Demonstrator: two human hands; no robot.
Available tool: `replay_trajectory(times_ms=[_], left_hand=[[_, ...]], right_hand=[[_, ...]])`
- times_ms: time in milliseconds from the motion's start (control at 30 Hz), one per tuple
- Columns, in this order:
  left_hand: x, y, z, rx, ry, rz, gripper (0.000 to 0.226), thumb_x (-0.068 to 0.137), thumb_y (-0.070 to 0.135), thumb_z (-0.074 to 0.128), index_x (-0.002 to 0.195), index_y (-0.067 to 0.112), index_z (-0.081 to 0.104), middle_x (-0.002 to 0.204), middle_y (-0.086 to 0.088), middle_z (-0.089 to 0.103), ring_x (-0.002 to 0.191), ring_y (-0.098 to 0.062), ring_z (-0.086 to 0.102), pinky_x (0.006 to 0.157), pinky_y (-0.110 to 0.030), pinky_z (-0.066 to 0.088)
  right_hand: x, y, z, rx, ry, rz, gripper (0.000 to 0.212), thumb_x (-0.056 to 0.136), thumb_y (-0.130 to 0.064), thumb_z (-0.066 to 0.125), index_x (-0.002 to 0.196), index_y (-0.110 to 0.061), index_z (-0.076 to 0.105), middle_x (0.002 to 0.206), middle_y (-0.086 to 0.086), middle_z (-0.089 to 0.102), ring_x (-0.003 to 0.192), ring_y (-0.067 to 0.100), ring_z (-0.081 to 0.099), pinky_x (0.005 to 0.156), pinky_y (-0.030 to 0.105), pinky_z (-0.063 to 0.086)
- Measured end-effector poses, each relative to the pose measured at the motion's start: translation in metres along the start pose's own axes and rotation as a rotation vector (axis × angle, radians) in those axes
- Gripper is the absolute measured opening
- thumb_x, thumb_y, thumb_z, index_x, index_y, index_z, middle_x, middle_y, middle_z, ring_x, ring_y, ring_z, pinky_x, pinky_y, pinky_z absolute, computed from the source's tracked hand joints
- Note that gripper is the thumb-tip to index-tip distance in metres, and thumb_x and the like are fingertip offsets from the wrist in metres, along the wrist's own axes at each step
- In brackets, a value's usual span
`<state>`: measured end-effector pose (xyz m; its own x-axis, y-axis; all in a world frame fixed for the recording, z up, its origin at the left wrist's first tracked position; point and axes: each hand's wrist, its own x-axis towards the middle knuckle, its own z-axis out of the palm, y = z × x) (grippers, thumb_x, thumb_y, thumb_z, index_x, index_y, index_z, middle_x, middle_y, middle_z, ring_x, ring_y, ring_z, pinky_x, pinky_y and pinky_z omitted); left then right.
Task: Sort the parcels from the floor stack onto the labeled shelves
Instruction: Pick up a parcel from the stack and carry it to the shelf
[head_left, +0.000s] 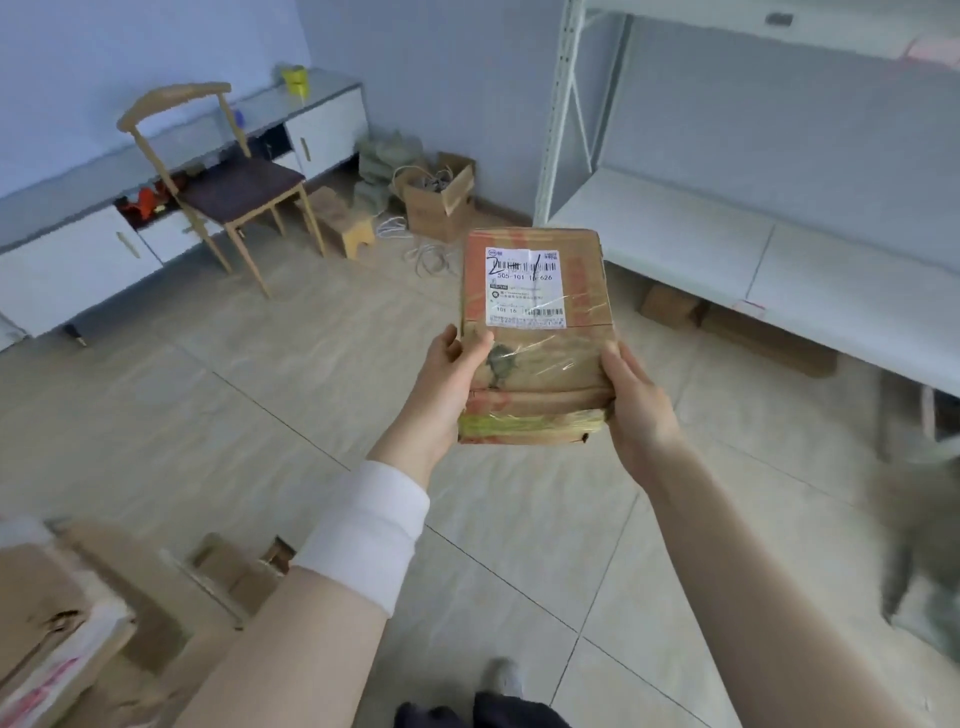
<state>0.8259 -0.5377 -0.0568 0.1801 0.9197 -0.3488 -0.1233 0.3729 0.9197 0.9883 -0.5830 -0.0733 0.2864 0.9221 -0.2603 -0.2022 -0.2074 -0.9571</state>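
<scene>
Parcel (535, 332): brown cardboard wrapped in clear tape, held up in the air over the tiled floor with its broad face toward the camera. A white shipping label (524, 286) sits on the upper half, with barcodes and black handwritten marks. There is a dark smudge just below the label.

Left hand (447, 384) grips the parcel's left edge. The thumb is curled onto the top face; the other fingers are hidden underneath. Right hand (636, 405) grips the right edge near the lower corner, thumb laid along the side and fingers tucked under. White band (363, 535) on the left forearm.

Right of the parcel: white metal shelf unit (675, 223), with cardboard boxes (670, 306) on the floor beneath it. Beyond the parcel: open carton (441, 202) with cords spilling out. Left of the parcel and farther back: wooden chair (228, 182) with a dark seat, in front of a low white cabinet (67, 260). Below and left of the parcel, close to the camera: floor stack (62, 613) of cardboard parcels, blurred.
</scene>
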Motion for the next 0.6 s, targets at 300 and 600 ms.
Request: replay_trajectory(times_ms=[300,600], left_hand=[[0.040,-0.082,0.089,0.235,-0.214,-0.159,0.045,0.093,0.032,0.054,0.130,0.008,0.046,0.122,-0.005,0.060,0.105,-0.019,0.062,0.056,-0.020,0.054],[0.107,-0.107,0.115,0.348,-0.379,-0.269,0.036,0.100,0.030,0.040,0.126,0.006,0.048,0.111,-0.008,0.063,0.082,-0.013,0.063,0.045,-0.017,0.050]], right_hand=[[-0.016,0.059,-0.107,0.016,0.307,0.172,0.040,0.099,-0.034,0.040,0.139,-0.031,0.042,0.130,-0.003,0.057,0.119,0.015,0.054,0.104,0.036,0.042],[0.028,0.085,-0.121,0.048,0.444,0.329,0.038,0.099,-0.022,0.040,0.138,-0.021,0.040,0.124,0.004,0.058,0.111,0.019,0.056,0.099,0.036,0.045]])
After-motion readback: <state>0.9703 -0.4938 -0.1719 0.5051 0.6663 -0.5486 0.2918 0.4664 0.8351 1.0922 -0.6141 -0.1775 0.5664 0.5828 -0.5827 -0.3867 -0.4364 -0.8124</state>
